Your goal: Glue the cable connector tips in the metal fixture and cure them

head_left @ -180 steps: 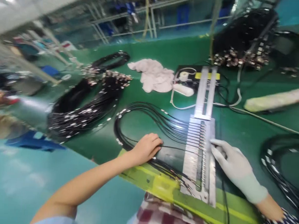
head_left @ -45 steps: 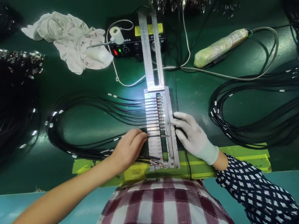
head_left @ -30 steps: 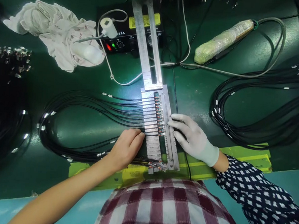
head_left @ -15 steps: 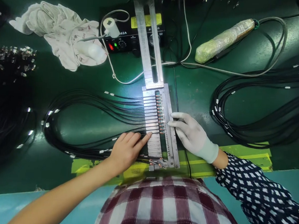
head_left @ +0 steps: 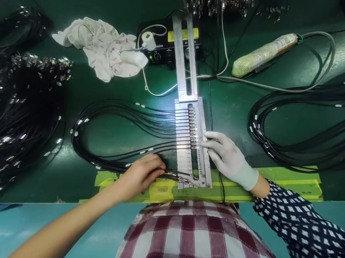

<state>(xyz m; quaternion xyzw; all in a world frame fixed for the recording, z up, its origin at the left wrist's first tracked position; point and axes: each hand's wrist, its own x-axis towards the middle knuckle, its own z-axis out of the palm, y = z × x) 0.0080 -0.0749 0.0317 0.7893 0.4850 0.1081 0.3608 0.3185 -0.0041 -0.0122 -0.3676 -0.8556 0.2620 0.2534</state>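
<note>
My bare left hand (head_left: 142, 176) is closed, its fingertips pinching at the loose black cables (head_left: 172, 174) that lie over the lower end of a slotted metal fixture (head_left: 183, 156). Which strand is in the pinch is partly hidden by the fingers. Above it, several black cables sit side by side in the fixture's slots, their stripped coloured wire ends (head_left: 192, 126) lined up over the opening. My right hand (head_left: 227, 157), in a white glove, rests its outstretched fingers on the fixture's right rail (head_left: 205, 146) and holds nothing.
Behind the fixture, a metal slide (head_left: 180, 64) crosses a black control box (head_left: 161, 58). White cloth (head_left: 107, 50) lies left of the box. A wrapped handle tool (head_left: 263, 55) is at right. Cable coils (head_left: 259, 129) lie right, with a dark cable pile (head_left: 25, 117) left.
My left hand has moved down from the slotted plate to the loose cable ends and closed on them. The right hand stays against the rail. The whole view has shifted slightly.
</note>
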